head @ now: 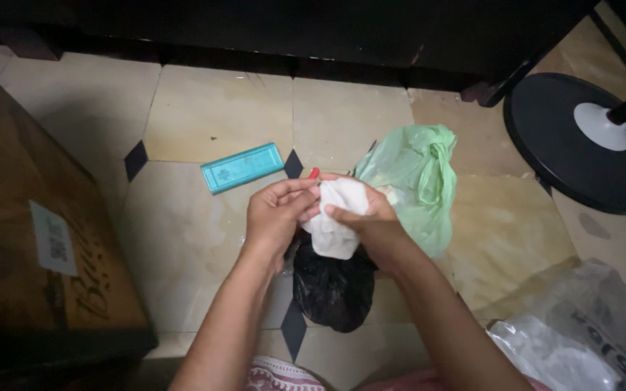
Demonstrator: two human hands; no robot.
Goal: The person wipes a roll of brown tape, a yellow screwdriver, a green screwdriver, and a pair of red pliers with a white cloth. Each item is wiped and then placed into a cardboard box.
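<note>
Two bare hands meet over a tiled floor [204, 108], both closed on one white cloth [336, 217] held just above a black bag [331, 289]. The left hand [275, 216] pinches the cloth's upper edge between thumb and fingers; the right hand [371, 221] wraps the bundle from the other side, its grip pressed tight around it. A small red tip [314, 173] shows at the top of the cloth, next to the fingertips; what it belongs to cannot be told.

Open floor lies ahead of the hands, up to the dark furniture [291, 32] that closes off the far edge. On the left a brown box [30, 239] hems in the space, with one white rectangular label [52, 239] on its top. On the right stands a round black base [581, 152] with a white hub and a dark pole.

Three bags are in view: the black one under the hands, a pale green one [418, 181] touching the right hand's far side, and a clear one with dark print [581, 333] at the lower right corner, well apart from the others. One flat teal packet [242, 167], long and rectangular, lies tilted on the tiles just beyond the left hand. Small black diamond tiles mark the corners of the cream slabs.
</note>
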